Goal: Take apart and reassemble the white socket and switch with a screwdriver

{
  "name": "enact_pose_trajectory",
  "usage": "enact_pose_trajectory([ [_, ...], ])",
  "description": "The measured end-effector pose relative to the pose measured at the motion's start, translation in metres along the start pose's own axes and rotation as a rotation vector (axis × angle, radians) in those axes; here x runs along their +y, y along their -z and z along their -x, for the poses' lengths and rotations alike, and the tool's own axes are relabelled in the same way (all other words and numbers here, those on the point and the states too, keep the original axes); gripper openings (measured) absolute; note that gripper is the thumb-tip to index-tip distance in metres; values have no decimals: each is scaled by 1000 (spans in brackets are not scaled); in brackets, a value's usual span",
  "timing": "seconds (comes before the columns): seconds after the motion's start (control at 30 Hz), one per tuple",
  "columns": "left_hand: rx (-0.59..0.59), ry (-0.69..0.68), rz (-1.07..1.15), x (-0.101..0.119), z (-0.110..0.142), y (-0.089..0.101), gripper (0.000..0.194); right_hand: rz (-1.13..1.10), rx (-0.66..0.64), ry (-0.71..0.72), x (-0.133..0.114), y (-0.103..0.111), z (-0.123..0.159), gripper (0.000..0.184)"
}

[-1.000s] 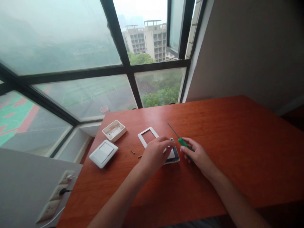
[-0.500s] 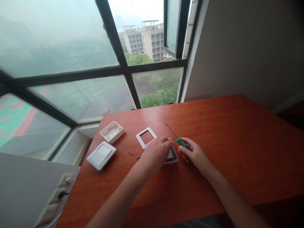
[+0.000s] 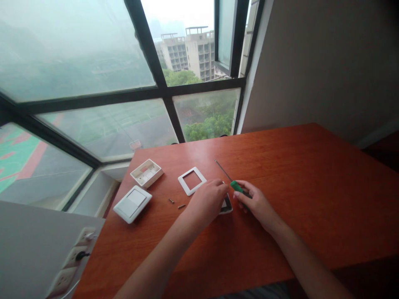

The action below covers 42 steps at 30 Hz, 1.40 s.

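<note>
My left hand lies curled over a dark-edged switch module on the red-brown table, fingers pressed on its top. My right hand grips the green handle of a screwdriver, whose thin shaft points up and left, away from me. A white square frame lies just left of my left hand. Two small screws rest on the table beside my left wrist.
A white back box and a white switch plate sit near the table's left corner. Large dark-framed windows stand behind. A power strip with a plugged cable lies on the grey ledge at lower left.
My left hand has slid further over the switch module, covering more of it. The view has shifted slightly. My right hand keeps the screwdriver in place.
</note>
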<state>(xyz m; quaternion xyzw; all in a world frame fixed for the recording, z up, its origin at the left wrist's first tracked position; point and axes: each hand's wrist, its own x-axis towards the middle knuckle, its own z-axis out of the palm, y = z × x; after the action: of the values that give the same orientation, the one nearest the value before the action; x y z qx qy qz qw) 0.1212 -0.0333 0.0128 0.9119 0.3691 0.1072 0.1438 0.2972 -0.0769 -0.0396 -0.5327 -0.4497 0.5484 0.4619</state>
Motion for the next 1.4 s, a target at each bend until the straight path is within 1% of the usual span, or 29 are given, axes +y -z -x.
enact_pose_trajectory([
  [0.27,12,15,33,0,0,1,15,1,4,-4,1,0,-1,42],
  [0.53,29,8,39,-1,1,-4,16,-3,10,-11,0,-1,0,42],
  [0.63,40,16,47,-1,2,-2,15,-7,8,-9,1,0,-1,42],
  [0.73,68,34,78,-3,10,2,15,-16,5,-12,2,0,-1,42],
  [0.83,135,65,110,-8,23,6,16,-37,6,-19,1,1,0,42],
  [0.9,172,91,124,-11,34,6,26,-63,7,-24,-2,4,2,39],
  [0.97,176,110,144,-14,44,4,39,-90,7,-28,-6,8,4,36],
  [1.03,160,115,170,-15,51,2,51,-47,14,-23,-13,16,6,38],
  [1.07,152,117,183,-16,53,0,56,21,21,-7,-19,21,7,40],
  [1.13,141,115,208,-16,56,-3,62,250,44,78,-37,32,12,42],
  [1.2,138,117,230,-16,56,-6,63,530,77,221,-60,44,18,37],
  [1.27,139,123,253,-16,56,-8,61,741,131,345,-87,54,26,30],
  [1.33,147,131,280,-16,56,-9,60,878,172,420,-112,60,35,26],
  [1.4,161,138,313,-17,56,-10,58,955,242,466,-132,63,42,26],
])
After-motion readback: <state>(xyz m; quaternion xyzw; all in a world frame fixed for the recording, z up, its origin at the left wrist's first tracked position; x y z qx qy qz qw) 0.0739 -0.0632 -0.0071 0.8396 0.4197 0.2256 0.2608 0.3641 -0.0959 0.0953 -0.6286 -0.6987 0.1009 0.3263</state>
